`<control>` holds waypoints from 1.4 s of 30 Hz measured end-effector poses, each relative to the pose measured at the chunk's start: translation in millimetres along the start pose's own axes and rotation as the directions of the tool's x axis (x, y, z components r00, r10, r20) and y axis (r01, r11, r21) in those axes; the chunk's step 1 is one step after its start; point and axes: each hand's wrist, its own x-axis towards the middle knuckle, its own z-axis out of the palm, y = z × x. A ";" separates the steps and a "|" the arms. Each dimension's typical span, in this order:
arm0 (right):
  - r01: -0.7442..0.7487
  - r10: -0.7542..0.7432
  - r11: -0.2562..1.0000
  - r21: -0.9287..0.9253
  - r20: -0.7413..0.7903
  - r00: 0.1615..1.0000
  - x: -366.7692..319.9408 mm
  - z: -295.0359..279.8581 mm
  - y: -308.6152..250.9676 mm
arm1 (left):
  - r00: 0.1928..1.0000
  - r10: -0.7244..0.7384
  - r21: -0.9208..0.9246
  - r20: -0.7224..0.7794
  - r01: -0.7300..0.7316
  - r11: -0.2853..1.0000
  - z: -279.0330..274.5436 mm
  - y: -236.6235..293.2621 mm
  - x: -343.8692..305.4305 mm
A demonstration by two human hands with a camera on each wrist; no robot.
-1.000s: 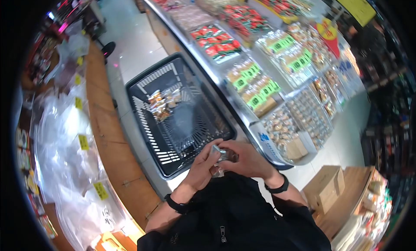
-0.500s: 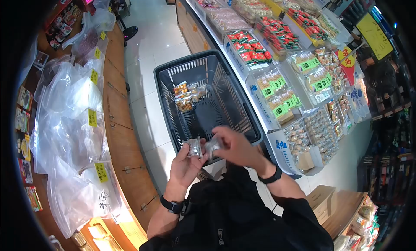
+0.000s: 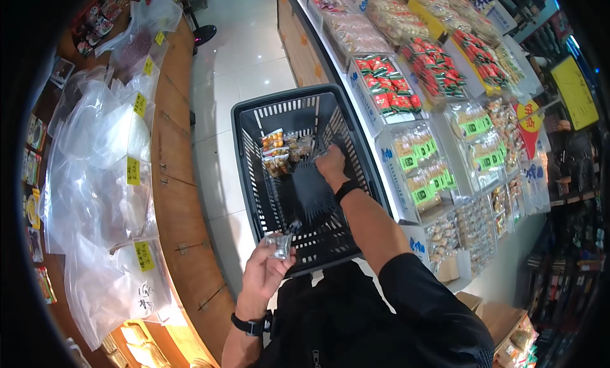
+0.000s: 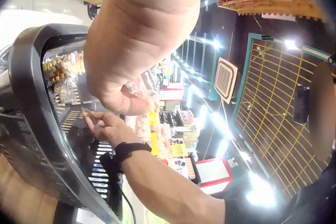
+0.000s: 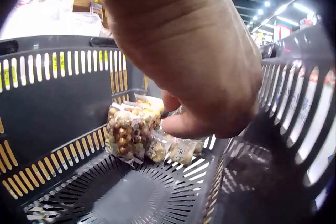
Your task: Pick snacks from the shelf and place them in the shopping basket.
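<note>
My left hand [image 3: 262, 274] holds a small clear packet [image 3: 279, 246] up by its fingertips, over the near rim of the dark shopping basket [image 3: 238, 158]. My right hand [image 3: 333, 164] reaches down inside the basket, thumb and fingers pinching another small clear packet [image 3: 320, 153], mostly hidden behind the hand in the right wrist view. Beside it at the far left end lie bags of round brown snacks [image 3: 276, 163]. Next to these rests a clear bag of paler pieces [image 3: 299, 148], close to my right fingertips.
On the right stands a display counter with trays of red packets [image 3: 387, 88] and green-labelled packs [image 3: 413, 164]. A wooden cabinet [image 3: 181, 196] with clear plastic bags [image 3: 89, 196] runs along the left. Tiled floor [image 3: 219, 171] lies between.
Both hands were together over the near end of the basket; my right hand has moved away and down into the basket with a packet. My left hand stays near the rim with its packet.
</note>
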 end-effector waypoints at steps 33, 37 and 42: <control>-0.067 0.063 0.993 -0.100 -0.042 0.997 90.2 83.8 7.9 | 0.989 0.084 0.129 -0.121 -0.068 0.989 -12.6 -26.0 39.0; -0.221 0.223 0.973 -0.065 0.037 0.974 88.6 74.6 0.8 | 0.987 0.092 0.154 -0.133 -0.071 0.985 -6.5 -22.1 40.9; -0.278 0.283 0.956 -0.093 0.044 0.958 87.3 87.6 13.5 | 0.989 0.103 0.153 -0.102 -0.086 0.984 7.4 -14.4 45.4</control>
